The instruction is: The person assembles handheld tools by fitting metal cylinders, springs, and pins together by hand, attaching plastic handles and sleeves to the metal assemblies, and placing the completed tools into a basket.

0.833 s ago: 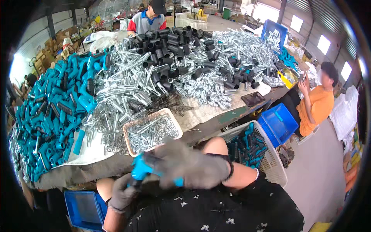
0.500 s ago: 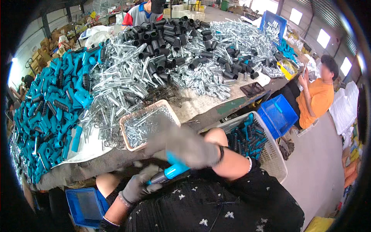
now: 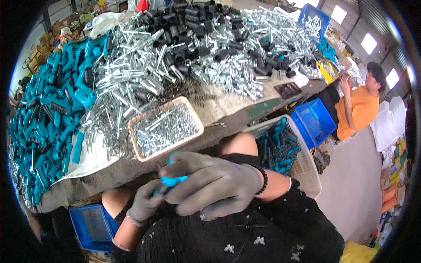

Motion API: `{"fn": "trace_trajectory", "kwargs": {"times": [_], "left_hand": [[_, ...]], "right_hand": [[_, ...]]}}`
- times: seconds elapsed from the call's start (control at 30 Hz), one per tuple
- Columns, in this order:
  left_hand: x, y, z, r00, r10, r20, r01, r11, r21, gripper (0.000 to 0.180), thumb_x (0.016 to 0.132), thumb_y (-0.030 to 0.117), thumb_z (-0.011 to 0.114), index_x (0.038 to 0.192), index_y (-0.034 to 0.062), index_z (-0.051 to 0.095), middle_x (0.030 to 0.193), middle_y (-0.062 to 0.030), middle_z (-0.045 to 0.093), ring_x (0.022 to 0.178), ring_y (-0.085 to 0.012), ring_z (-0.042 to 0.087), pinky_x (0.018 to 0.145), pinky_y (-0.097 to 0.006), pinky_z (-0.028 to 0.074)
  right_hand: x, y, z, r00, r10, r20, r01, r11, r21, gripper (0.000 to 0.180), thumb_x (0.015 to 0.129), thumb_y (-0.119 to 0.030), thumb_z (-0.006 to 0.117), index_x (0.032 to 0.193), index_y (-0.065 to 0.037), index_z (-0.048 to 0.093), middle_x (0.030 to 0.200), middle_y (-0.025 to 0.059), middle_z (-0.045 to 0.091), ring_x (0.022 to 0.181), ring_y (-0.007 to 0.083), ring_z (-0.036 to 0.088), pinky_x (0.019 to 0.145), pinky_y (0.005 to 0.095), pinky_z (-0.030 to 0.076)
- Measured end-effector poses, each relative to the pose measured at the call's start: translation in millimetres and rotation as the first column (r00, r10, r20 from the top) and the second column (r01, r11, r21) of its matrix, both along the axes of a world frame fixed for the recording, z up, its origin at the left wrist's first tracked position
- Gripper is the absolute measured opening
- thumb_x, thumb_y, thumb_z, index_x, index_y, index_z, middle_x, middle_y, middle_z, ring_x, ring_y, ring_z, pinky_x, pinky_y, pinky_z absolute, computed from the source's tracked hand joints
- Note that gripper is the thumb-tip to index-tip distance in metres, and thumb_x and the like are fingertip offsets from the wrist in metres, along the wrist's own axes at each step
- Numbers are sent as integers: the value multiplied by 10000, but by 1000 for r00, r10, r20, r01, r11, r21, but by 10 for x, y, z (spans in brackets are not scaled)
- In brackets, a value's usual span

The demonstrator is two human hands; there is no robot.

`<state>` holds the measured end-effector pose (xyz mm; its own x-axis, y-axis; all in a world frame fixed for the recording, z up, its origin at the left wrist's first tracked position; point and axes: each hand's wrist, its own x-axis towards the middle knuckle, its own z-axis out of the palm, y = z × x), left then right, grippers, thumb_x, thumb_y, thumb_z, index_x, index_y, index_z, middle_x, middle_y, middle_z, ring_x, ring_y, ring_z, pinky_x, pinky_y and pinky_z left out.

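In front of my body I hold a teal-and-black plastic handle (image 3: 174,180), mostly covered by my fingers. My left hand (image 3: 147,200), in a grey glove, is closed around its dark lower end. Across the top of it curls my right hand (image 3: 215,184), also gloved in grey, with fingers bent round the teal part. Just beyond both hands, at the bench edge, sits a pale basket (image 3: 201,127) full of small metal pins. Thin dark springs (image 3: 180,93) lie in a tangle behind that basket.
Teal plastic parts (image 3: 48,118) are heaped on the left of the bench. Silver metal tubes (image 3: 131,65) and black sleeves (image 3: 193,26) pile up behind. A white crate (image 3: 312,175) of teal-and-black handles and a blue bin (image 3: 313,125) stand right. A person in orange (image 3: 359,107) sits beyond.
My right hand has come down and left over the handle, covering more of it, and is less blurred. The view has shifted slightly; the person behind the pile has mostly left the picture.
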<state>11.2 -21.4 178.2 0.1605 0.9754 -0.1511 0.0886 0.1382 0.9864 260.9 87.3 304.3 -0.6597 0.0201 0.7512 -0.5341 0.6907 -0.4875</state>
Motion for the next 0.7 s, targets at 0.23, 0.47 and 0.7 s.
{"fn": "trace_trajectory", "kwargs": {"times": [0.23, 0.47, 0.7], "left_hand": [[7, -66, 317, 799, -30, -600, 171, 969, 180, 523, 853, 314, 780, 1269, 47, 611, 1068, -128, 719, 940, -274, 689, 817, -377, 535], [-325, -849, 83, 829, 289, 478, -456, 845, 280, 542, 762, 386, 851, 1126, 47, 636, 1081, -111, 631, 885, -272, 620, 810, -377, 519], [-147, -832, -1, 337, 630, 700, -538, 739, -406, 679, 931, 604, 581, 1422, 154, 449, 1222, -95, 606, 961, -193, 641, 756, -305, 558]], "right_hand": [[-22, 971, -362, 617, -609, 498, 592, 776, 216, 303, 934, -251, 633, 1117, -14, 680, 929, 176, 715, 911, 316, 697, 802, 355, 530], [673, 2521, -461, -384, -759, 526, 845, -60, 531, 507, 854, -392, 641, 1224, -46, 631, 1272, 251, 614, 1207, 391, 576, 1015, 458, 457], [606, 2231, -519, 508, -756, 412, 758, 166, -630, 359, 943, -200, 523, 1200, 13, 655, 961, 124, 685, 837, 182, 668, 755, 316, 530]]}}
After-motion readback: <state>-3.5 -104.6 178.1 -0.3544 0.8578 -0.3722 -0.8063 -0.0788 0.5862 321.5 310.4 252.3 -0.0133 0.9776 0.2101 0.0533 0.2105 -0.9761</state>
